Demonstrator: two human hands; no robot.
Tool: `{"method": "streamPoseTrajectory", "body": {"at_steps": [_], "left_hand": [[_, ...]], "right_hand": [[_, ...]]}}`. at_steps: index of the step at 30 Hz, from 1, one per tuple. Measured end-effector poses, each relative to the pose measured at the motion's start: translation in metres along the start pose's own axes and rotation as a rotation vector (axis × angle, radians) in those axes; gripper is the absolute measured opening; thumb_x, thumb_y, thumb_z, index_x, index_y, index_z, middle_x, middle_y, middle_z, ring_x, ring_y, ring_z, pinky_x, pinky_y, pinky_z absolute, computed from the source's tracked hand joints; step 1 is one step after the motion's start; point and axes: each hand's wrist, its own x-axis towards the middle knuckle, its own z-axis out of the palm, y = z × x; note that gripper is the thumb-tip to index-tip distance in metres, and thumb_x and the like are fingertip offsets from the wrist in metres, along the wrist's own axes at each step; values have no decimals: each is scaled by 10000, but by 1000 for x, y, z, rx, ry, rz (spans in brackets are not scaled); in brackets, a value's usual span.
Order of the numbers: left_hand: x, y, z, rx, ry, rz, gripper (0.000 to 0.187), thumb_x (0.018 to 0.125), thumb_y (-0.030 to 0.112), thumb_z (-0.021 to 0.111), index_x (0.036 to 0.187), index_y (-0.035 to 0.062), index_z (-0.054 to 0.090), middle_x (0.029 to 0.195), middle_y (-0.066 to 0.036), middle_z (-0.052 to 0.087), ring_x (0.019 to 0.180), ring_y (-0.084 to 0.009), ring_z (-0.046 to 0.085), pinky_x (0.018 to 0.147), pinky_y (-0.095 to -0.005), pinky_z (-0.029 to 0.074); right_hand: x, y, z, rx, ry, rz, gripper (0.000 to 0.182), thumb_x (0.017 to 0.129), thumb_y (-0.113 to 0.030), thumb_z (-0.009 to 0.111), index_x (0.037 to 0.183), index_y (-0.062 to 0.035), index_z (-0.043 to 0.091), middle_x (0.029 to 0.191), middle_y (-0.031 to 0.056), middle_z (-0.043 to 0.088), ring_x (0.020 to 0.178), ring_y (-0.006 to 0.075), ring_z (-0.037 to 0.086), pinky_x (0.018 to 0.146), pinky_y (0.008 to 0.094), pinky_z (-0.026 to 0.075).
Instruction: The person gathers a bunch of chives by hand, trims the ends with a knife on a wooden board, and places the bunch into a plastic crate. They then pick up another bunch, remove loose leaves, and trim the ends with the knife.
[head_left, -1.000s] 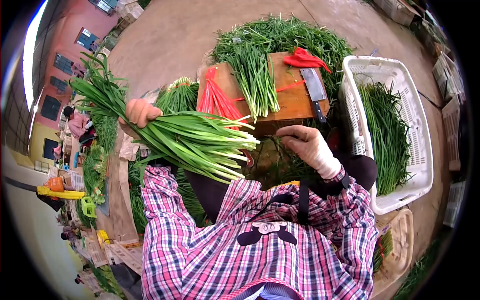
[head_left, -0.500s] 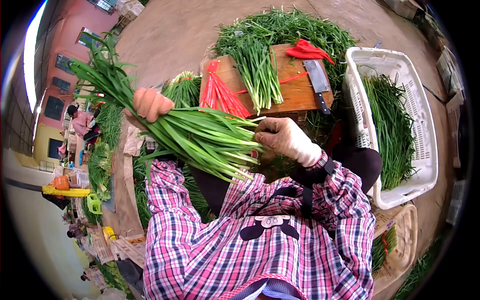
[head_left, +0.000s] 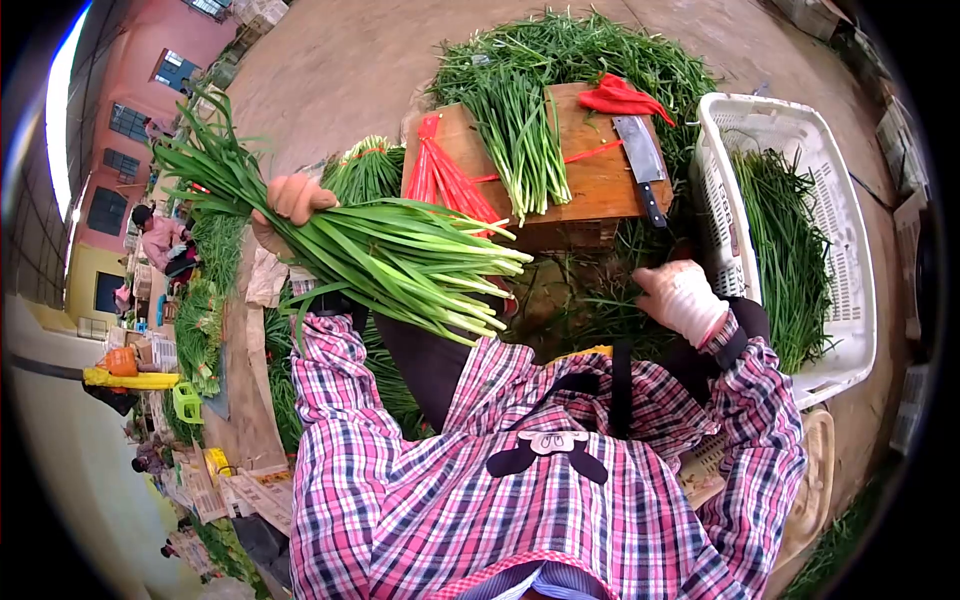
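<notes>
My left hand (head_left: 293, 203) is closed around the leafy part of a bunch of garlic chives (head_left: 410, 255), held above my lap. Its pale stem ends point right and its leaf tips fan out to the upper left. My right hand (head_left: 683, 300), in a whitish glove or wrap, is apart from the bunch, between my knee and the white crate. Its fingers are curled together; whether anything is between them I cannot make out. On the wooden board (head_left: 600, 205) lie another bunch of chives (head_left: 520, 145), red ties (head_left: 450, 180), a red cloth (head_left: 625, 97) and a cleaver (head_left: 640, 160).
A white plastic crate (head_left: 850, 340) with loose chives stands at the right. Behind the board is a heap of chives (head_left: 610, 50); a tied bunch (head_left: 365, 170) sits left of it. Other people, including one in a pink top (head_left: 160, 240), are at far left.
My right hand has left the stem ends and moved right and slightly down, toward the crate. My left hand still holds the bunch, nearly in place.
</notes>
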Motion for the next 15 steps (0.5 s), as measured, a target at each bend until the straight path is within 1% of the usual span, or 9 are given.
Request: {"method": "streamPoseTrajectory", "body": {"at_steps": [2, 3, 4, 6, 7, 8, 10, 12, 15], "left_hand": [[-2, -3, -4, -40, 5, 37, 248, 891, 209, 642, 816, 124, 422, 800, 26, 404, 648, -107, 389, 1002, -386, 389], [-3, -6, -4, -30, 3, 46, 248, 887, 206, 648, 811, 121, 428, 795, 29, 409, 642, -100, 397, 986, -353, 394], [-3, -9, -6, -43, 5, 40, 250, 886, 205, 650, 806, 122, 428, 788, 30, 407, 641, -100, 398, 984, -354, 394], [-3, -11, -6, -62, 9, 29, 254, 884, 205, 652, 796, 122, 429, 774, 32, 404, 640, -102, 399, 978, -355, 395], [-4, -14, -4, -55, 38, 30, 260, 880, 202, 658, 784, 129, 428, 759, 34, 402, 635, -105, 396, 965, -343, 396], [-4, -16, -3, -66, 35, 32, 262, 880, 205, 658, 782, 132, 427, 756, 34, 401, 634, -105, 395, 958, -343, 396], [-4, -17, -1, -79, 27, 39, 265, 881, 209, 658, 777, 137, 426, 750, 35, 398, 632, -107, 394, 944, -341, 396], [-8, -20, 2, -61, 28, 47, 261, 899, 223, 636, 768, 144, 424, 752, 31, 402, 641, -112, 390, 921, -372, 389], [-8, -16, -6, -2, -33, -29, 265, 912, 222, 617, 754, 136, 423, 775, 21, 422, 681, -122, 404, 937, -374, 379]], "right_hand": [[-2, -19, -19, 232, 432, -148, 268, 813, -280, 681, 1024, -118, 649, 730, 88, 662, 752, 295, 658, 686, 442, 493], [3, -34, -26, 285, 543, -170, 233, 809, -285, 676, 970, -126, 624, 686, 88, 630, 717, 299, 640, 664, 448, 475], [9, -49, -34, 339, 653, -195, 206, 804, -291, 672, 916, -134, 599, 642, 88, 598, 682, 302, 622, 642, 453, 458], [22, -72, -41, 351, 737, -229, 231, 802, -304, 675, 945, -142, 591, 648, 82, 608, 671, 303, 622, 645, 439, 457], [29, -79, -47, 333, 704, -233, 260, 798, -321, 681, 963, -144, 587, 651, 76, 610, 667, 301, 619, 636, 430, 453], [35, -85, -44, 315, 745, -234, 232, 800, -324, 680, 921, -142, 602, 646, 71, 609, 667, 300, 620, 638, 429, 452], [47, -87, -35, 369, 712, -312, 191, 801, -315, 676, 856, -141, 618, 640, 65, 609, 663, 292, 620, 637, 428, 452], [45, -86, -34, 442, 730, -353, 154, 771, -234, 699, 849, -115, 640, 665, 72, 611, 658, 291, 612, 630, 427, 456], [41, -78, -30, 394, 658, -350, 133, 767, -226, 689, 808, -115, 627, 658, 77, 606, 661, 294, 611, 633, 428, 457]]}}
